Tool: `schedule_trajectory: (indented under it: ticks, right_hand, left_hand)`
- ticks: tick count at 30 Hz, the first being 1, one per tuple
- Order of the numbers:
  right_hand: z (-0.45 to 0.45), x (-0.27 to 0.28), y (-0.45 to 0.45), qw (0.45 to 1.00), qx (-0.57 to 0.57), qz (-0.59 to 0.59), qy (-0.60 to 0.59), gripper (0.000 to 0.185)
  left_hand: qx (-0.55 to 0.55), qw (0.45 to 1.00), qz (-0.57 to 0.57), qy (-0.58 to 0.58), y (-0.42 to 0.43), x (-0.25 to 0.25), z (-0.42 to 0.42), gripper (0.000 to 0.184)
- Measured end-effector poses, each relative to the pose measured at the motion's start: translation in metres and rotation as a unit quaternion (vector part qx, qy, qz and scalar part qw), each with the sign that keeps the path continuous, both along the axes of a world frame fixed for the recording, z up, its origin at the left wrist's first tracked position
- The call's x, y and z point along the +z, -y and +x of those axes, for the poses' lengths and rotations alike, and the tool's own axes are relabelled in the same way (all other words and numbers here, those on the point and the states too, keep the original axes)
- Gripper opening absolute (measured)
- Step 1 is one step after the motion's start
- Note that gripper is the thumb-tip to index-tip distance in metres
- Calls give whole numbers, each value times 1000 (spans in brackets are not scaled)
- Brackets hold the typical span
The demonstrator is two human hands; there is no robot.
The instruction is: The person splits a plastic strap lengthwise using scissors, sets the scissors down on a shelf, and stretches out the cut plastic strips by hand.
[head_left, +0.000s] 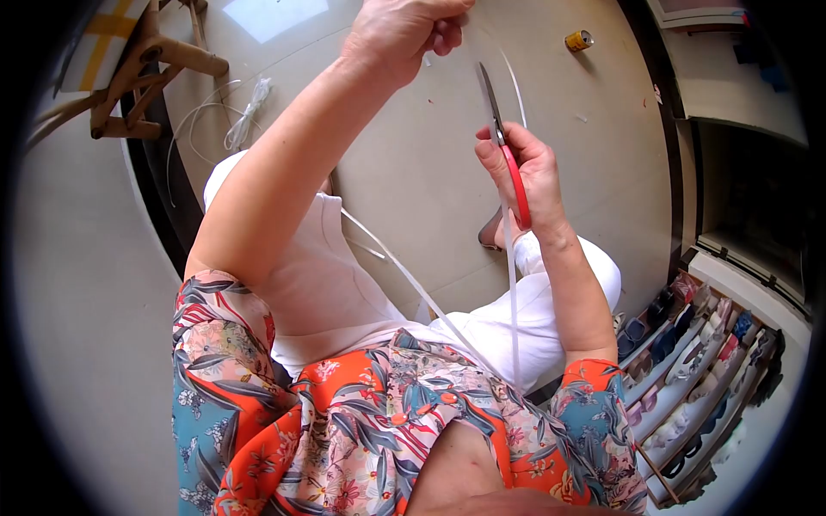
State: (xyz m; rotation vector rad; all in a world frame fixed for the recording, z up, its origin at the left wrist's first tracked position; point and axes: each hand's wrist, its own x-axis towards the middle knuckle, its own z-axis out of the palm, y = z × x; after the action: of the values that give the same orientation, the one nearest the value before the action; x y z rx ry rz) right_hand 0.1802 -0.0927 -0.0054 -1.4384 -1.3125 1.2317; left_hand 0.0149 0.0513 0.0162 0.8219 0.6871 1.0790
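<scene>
1. Scissors: The scissors (516, 176) are in the right hand (533, 172). The red handle lies along the palm side, between the thumb and the curled fingers. The pivot sits just beside the fingertips, and the blades project beyond them.
2. Right-hand fingers: Closed around the scissors. A white strip (514, 301) runs from beside the handle down to the lap.
3. Left-hand fingers: The left hand (396, 34) has its fingers bent inward, with the thumb side near the top edge of the view. Whether they grip anything cannot be told.
4. Left arm: Raised and extended forward across the left leg, with the hand farther from the body than the right hand.
5. Right arm: Bent, forearm directed forward above the right leg, wrist near the handle's lower end.
6. Scissors, appearance: Red handle, dark metallic blades, tips directed away from the body. The blades appear close together.
7. Strip, appearance: White, narrow and flat. One length crosses the lap diagonally; a thin curved length shows beyond the right hand. Whether these are one piece cannot be told.
8. Surroundings: A loose bundle of clear strands (249, 113) lies on the tiled floor (413, 163), near a bamboo frame (163, 64). A yellow can (578, 40) lies on its side. A filled rack (701, 378) is at the right.
</scene>
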Motion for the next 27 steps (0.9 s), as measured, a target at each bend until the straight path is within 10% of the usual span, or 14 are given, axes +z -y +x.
schedule_trajectory:
  ticks: [27]
  right_hand:
    - [1, 6, 4, 999, -2, -44, -1, 28]
  left_hand:
    - [-34, 997, -61, 40, -3, -7, -2, 7]
